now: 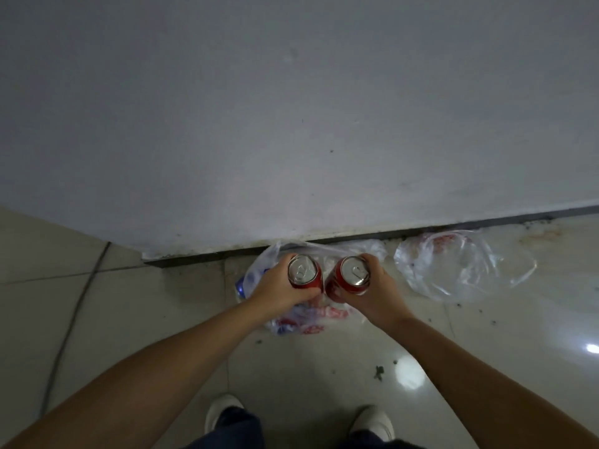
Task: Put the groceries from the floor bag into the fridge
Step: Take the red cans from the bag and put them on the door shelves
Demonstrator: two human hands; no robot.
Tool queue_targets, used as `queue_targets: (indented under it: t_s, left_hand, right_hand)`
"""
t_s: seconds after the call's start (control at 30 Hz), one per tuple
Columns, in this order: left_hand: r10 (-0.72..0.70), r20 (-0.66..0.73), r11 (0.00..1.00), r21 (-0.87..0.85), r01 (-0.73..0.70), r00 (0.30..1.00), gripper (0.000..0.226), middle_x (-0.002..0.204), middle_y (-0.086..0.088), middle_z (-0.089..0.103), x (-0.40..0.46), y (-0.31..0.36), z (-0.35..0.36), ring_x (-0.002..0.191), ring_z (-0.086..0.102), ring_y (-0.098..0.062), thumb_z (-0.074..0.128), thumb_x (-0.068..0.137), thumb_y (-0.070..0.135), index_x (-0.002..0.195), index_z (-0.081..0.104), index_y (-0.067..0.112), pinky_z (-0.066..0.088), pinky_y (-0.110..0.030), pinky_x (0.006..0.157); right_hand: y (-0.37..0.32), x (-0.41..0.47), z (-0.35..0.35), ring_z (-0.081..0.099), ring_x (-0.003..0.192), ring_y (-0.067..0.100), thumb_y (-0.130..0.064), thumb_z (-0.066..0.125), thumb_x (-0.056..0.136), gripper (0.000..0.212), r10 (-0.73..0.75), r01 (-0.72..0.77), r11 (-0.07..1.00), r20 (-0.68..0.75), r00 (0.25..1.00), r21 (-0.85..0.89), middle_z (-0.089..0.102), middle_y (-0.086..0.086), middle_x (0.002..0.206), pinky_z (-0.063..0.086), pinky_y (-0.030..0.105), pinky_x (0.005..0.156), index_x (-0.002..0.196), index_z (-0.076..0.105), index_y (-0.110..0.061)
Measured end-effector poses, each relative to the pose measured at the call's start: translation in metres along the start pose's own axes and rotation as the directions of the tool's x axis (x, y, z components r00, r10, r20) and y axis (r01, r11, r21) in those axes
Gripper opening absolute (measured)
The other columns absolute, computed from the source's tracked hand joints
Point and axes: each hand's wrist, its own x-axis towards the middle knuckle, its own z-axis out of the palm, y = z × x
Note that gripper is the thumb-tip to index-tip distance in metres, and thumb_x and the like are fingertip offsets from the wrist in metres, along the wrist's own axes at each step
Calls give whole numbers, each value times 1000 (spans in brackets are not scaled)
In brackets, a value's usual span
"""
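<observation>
Two red drink cans with silver tops are held side by side above a plastic bag [303, 314] with red and blue print that lies on the floor. My left hand [278, 288] grips the left can [304, 271] around its side. My right hand [376, 291] grips the right can [351, 275], which tilts slightly to the left. Something blue [241, 286] shows inside the bag at its left edge. A large grey flat surface [291, 124] fills the upper view, its lower edge just beyond the bag; it looks like the fridge's closed front, though I cannot tell.
A second clear plastic bag [453, 267] lies flat on the glossy tiled floor [324, 367] to the right. Small dark crumbs dot the floor [377, 372]. My two white shoes [223, 413] stand at the bottom edge.
</observation>
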Motion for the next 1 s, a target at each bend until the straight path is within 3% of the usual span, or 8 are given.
queue_targets:
  t_s: [0.1, 0.17, 0.27, 0.4, 0.57, 0.63, 0.8, 1.0]
  left_hand:
    - [-17, -43, 1000, -16, 16, 999, 76, 121, 4, 59, -42, 54, -26, 112, 56, -14, 84, 64, 32, 129, 47, 19, 43, -32, 103]
    - [-38, -45, 999, -22, 37, 998, 76, 122, 0, 61, -72, 92, -44, 113, 57, -19, 85, 61, 33, 125, 47, 22, 47, -42, 100]
    - [-16, -42, 1000, 23, 17, 999, 77, 114, 4, 61, -118, 150, -72, 108, 59, -18, 84, 53, 45, 119, 48, 27, 50, -39, 93]
    - [67, 50, 994, 78, -71, 996, 65, 105, 6, 60, -176, 231, -105, 99, 59, -15, 83, 65, 30, 119, 48, 23, 47, -28, 81]
    - [239, 195, 952, 143, -269, 951, 62, 105, 7, 61, -240, 319, -128, 99, 60, -15, 82, 65, 31, 115, 45, 29, 51, -32, 85]
    - [312, 266, 915, 174, -363, 912, 65, 105, 8, 60, -266, 356, -129, 99, 59, -13, 82, 65, 33, 118, 44, 29, 49, -27, 84]
    - [460, 482, 762, 216, -610, 745, 67, 108, 8, 60, -333, 446, -94, 101, 59, -14, 81, 67, 34, 122, 45, 25, 50, -33, 90]
    - [516, 694, 606, 117, -786, 501, 61, 97, 15, 60, -448, 506, 13, 95, 60, -12, 77, 59, 42, 111, 46, 33, 51, -27, 82]
  right_hand:
    - [-53, -43, -45, 61, 95, 12, -40, 85, 63, 70, 6, -7, 1000, -19, 1000, -8, 62, -5, 108, 51, 27, 79, 120, 47, -24]
    - [-89, -73, -75, 60, 94, 12, -40, 84, 64, 68, 18, -18, 1000, -33, 999, 5, 60, -7, 106, 48, 24, 77, 118, 46, -25]
    - [-139, -119, -121, 59, 96, 12, -38, 85, 63, 69, 14, -12, 999, -57, 998, 39, 60, -7, 107, 46, 23, 79, 119, 46, -26]
    - [-198, -186, -176, 60, 96, 8, -35, 84, 62, 66, 18, -10, 997, -91, 996, 80, 60, -11, 105, 52, 27, 83, 116, 46, -28]
    - [-245, -282, -228, 57, 93, 8, -36, 83, 64, 67, 39, -15, 996, -272, 962, 87, 56, -11, 101, 47, 21, 82, 118, 45, -25]
    - [-253, -327, -244, 56, 93, 8, -35, 83, 65, 67, 75, -34, 992, -360, 930, 119, 56, -10, 102, 44, 20, 81, 119, 44, -24]
    - [-249, -443, -285, 60, 94, 11, -39, 81, 67, 63, 187, -98, 978, -549, 815, 186, 61, -9, 103, 47, 23, 78, 117, 46, -25]
    - [-212, -606, -318, 63, 90, 11, -42, 80, 68, 56, 339, -173, 940, -752, 566, 293, 64, -11, 99, 48, 23, 75, 111, 48, -30]
